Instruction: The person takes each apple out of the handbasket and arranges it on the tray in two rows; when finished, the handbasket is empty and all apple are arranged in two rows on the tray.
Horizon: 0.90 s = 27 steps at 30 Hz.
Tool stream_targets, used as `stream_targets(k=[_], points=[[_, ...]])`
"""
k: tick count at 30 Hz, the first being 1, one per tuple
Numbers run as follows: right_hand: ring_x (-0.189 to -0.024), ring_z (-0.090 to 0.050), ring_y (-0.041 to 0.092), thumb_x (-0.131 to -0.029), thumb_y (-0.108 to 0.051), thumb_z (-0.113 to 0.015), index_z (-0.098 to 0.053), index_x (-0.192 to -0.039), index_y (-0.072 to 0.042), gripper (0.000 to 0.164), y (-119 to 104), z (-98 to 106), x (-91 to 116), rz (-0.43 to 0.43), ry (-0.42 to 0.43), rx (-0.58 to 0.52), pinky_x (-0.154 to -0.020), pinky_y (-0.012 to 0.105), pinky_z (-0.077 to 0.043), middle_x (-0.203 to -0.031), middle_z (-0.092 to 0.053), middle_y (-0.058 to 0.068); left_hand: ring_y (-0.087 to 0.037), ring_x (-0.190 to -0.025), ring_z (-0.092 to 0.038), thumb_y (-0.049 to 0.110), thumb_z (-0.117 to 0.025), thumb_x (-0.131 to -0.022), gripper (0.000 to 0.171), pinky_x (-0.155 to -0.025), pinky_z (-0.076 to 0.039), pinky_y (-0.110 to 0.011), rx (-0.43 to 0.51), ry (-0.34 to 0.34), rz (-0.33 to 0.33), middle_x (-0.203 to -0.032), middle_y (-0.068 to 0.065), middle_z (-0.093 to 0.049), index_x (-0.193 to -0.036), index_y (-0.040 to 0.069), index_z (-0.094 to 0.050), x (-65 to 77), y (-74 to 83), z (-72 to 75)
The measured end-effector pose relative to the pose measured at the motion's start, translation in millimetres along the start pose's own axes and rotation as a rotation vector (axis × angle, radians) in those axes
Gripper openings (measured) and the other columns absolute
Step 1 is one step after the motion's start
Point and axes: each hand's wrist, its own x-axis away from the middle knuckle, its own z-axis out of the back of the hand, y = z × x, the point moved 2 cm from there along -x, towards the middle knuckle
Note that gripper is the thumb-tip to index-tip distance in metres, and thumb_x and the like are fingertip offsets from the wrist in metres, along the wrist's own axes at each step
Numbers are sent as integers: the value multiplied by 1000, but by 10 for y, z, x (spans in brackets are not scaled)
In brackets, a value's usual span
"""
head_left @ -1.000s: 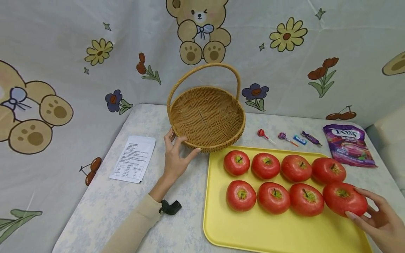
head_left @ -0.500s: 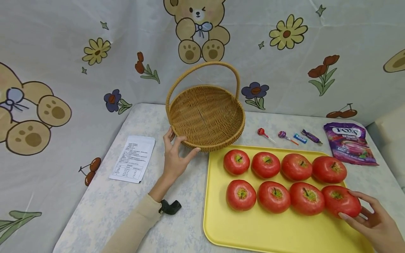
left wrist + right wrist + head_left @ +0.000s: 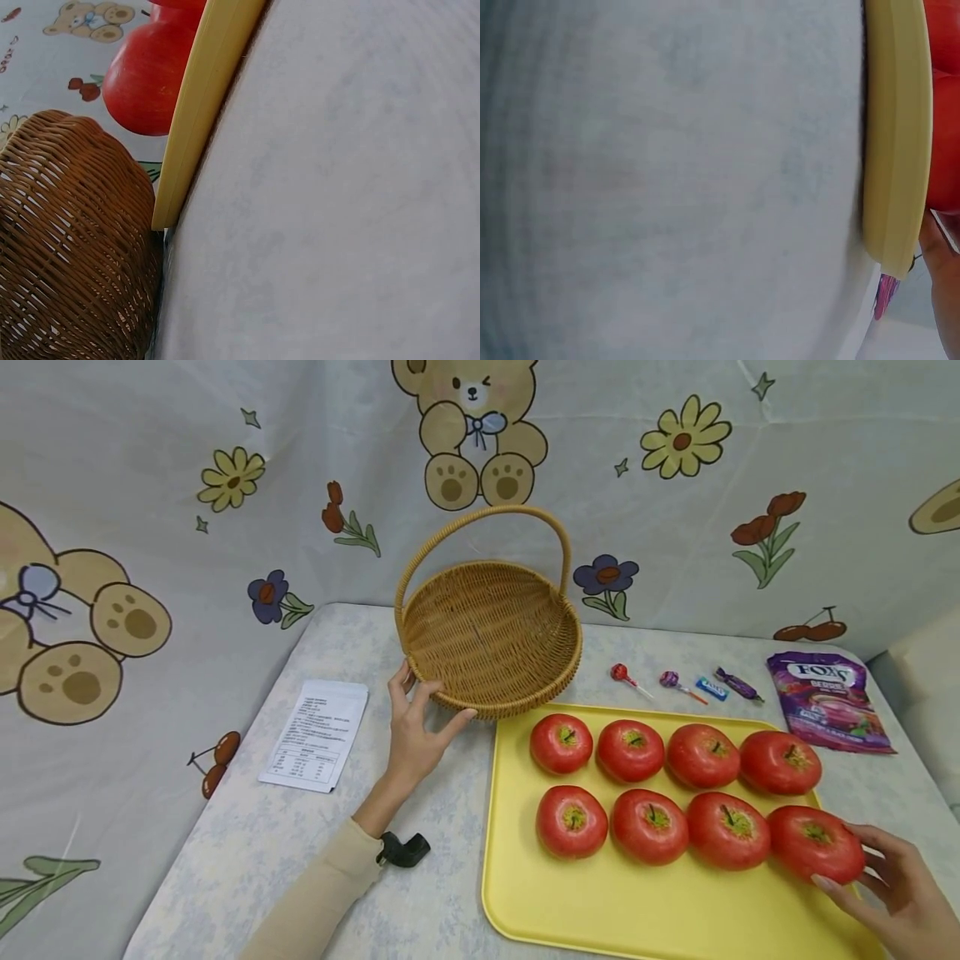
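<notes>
My left hand (image 3: 416, 735) touches the front left rim of a woven wicker basket (image 3: 487, 635), fingers spread and thumb lower on its side. The basket is tipped toward me and has a tall arched handle. In the head view my right hand (image 3: 903, 885) holds a red apple (image 3: 802, 852) between thumb and fingers, at the right end of the nearer row on a yellow tray (image 3: 645, 910). Several more apples (image 3: 652, 831) lie there in two rows. The left wrist view shows the basket's woven side (image 3: 75, 247) beside the tray edge; the left hand is out of that view.
Behind the tray lie two lollipops (image 3: 622, 675), two small wrapped candies (image 3: 737, 685) and a purple candy bag (image 3: 828, 702). A white printed packet (image 3: 315, 735) lies left of the basket. A bear-patterned cloth (image 3: 300, 468) hangs behind the table.
The right hand and its apple shifted slightly left, then back right and a little nearer to me. The left hand and the basket have stayed in place.
</notes>
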Motion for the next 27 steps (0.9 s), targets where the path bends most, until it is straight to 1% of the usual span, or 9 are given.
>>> stream_targets(k=[2, 6, 8, 9, 13, 19, 21, 23, 27], points=[[-94, -34, -22, -86, -3, -74, -19, -144, -45, 90, 2, -6, -1, -18, -30, 3, -68, -5, -36, -121, -25, -38, -34, -143, -25, 48, -74, -84, 51, -102, -41, -58, -3, 2, -3, -156, -19, -15, -116, 13, -57, -2, 2, 2], [-92, -33, -24, -85, -10, -77, -14, -149, -42, 95, -6, -30, -8, -28, -88, 40, -67, -4, -38, -130, -33, -18, -35, -143, -26, 50, -73, -84, 51, -102, -41, -58, -3, 6, -5, -156, -20, -16, -116, 14, -57, -3, 4, 1], [-92, -32, -25, -83, -10, -78, -14, -150, -40, 98, -9, -40, -9, -23, -85, 50, -67, -4, -38, -130, -32, -17, -35, -143, -26, 51, -72, -84, 51, -102, -41, -59, -1, 4, -3, -156, -20, -16, -116, 14, -58, -2, 5, 0], [-92, -33, -25, -82, -9, -79, -15, -151, -39, 99, -10, -44, -6, -12, -75, 52, -67, -5, -37, -129, -33, -18, -35, -143, -26, 52, -72, -84, 51, -102, -41, -59, -1, 3, -2, -156, -20, -16, -116, 15, -58, -1, 6, -1], [-93, -36, -25, -81, -2, -79, -19, -149, -38, 98, -4, -45, 0, 17, -50, 27, -69, -5, -37, -123, -23, -38, -35, -143, -25, 53, -71, -85, 52, -102, -41, -59, -2, 2, -1, -156, -20, -15, -116, 14, -58, -4, 15, -1], [-93, -36, -24, -82, -5, -79, -16, -148, -41, 98, 8, -38, -11, 0, -63, 30, -68, -5, -37, -124, -23, -37, -35, -143, -26, 51, -72, -85, 52, -101, -42, -58, -4, 1, 2, -156, -19, -15, -116, 12, -58, -5, 9, -4], [-92, -35, -24, -83, -9, -79, -14, -148, -43, 98, 10, -37, -15, -16, -67, 45, -67, -4, -37, -128, -28, -29, -35, -143, -26, 50, -73, -84, 51, -101, -42, -58, -3, -1, 7, -156, -19, -15, -116, 13, -58, -3, 4, -4], [-92, -33, -25, -83, -10, -79, -12, -150, -42, 100, 7, -38, -15, -25, -71, 60, -67, -4, -37, -137, -31, -15, -35, -143, -25, 49, -74, -84, 49, -102, -42, -59, -1, -2, 10, -156, -19, -15, -116, 15, -58, -4, 4, -5], [-93, -28, -25, -83, -13, -79, -4, -155, -37, 106, -16, -39, -23, -50, -89, 77, -66, -4, -36, -154, -18, 18, -35, -144, -25, 48, -74, -85, 49, -101, -42, -59, -6, -6, 15, -157, -19, -14, -117, 14, -57, -3, 9, -2]])
